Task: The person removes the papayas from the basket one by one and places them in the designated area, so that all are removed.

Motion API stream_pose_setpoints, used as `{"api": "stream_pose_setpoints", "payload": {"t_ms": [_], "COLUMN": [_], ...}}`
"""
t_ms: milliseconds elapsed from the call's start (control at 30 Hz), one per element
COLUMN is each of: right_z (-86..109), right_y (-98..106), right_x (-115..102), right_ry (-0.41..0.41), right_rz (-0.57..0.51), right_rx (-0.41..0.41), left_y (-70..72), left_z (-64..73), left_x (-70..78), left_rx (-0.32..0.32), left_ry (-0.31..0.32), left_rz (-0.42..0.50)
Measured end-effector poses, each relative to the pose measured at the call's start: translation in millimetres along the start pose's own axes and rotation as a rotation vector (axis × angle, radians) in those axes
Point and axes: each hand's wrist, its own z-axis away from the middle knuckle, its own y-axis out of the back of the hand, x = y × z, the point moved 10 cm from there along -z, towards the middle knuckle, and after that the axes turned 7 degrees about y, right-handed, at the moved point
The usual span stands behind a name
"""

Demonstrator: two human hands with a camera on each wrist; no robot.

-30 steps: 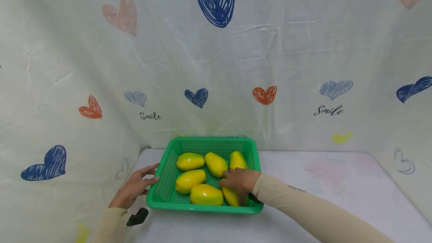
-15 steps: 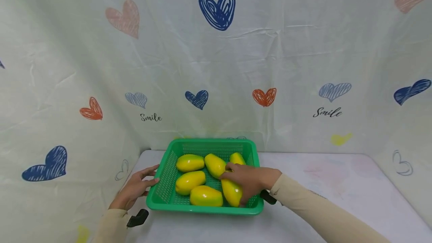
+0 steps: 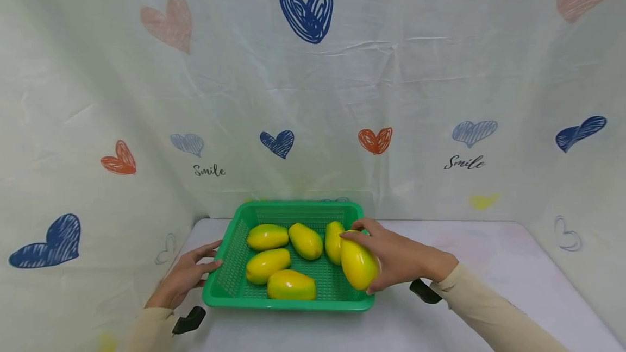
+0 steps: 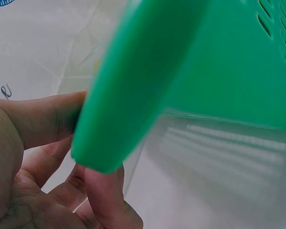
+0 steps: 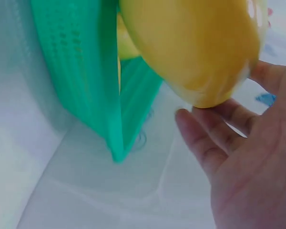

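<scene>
My right hand (image 3: pixel 408 257) holds a glossy yellow mango (image 3: pixel 358 264) over the right side of a green plastic basket (image 3: pixel 288 305), thumb on one end and fingers on the other. In the right wrist view the mango (image 5: pixel 195 47) fills the top, with fingertips (image 5: pixel 188 119) at its lower end. At the basket's left side, my left hand (image 3: pixel 183 276) pinches the rim. The left wrist view shows that rim (image 4: pixel 128 90) between thumb and fingers. Several more mangoes lie in the basket, among them one at the front (image 3: pixel 292 285) and one at the back left (image 3: pixel 267 237).
The basket stands on a white table (image 3: pixel 464 276) that extends to the right. Behind it hangs a pale curtain (image 3: pixel 332 91) printed with hearts. A black wrist strap piece (image 3: pixel 189 320) juts out below the left wrist, and another (image 3: pixel 425 290) below the right.
My right hand has taken hold of the mango at the basket's front right and lifted it up and to the right. The left hand stays at the rim.
</scene>
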Motion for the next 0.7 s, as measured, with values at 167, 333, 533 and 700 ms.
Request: {"api": "stream_pose_setpoints", "payload": {"t_ms": [167, 333, 533, 700], "right_z": [26.0, 47.7, 72.7, 88.8], "right_y": [15, 13, 2, -3], "right_x": [8, 25, 48, 64], "right_ry": [-0.018, -0.076, -0.158, -0.192], "right_rz": [0.018, 0.035, 0.046, 0.08], "right_rx": [0.081, 0.091, 0.086, 0.116], "left_y": [0.0, 3.1, 3.0, 0.3], "left_z": [-0.3, 1.4, -1.2, -4.9], "left_x": [-1.5, -4.0, -4.9, -4.7], "left_rx": [-0.012, -0.013, -0.024, -0.026], "left_ry": [-0.001, 0.013, 0.023, 0.026], "left_rz": [0.01, -0.021, -0.038, -0.028]}}
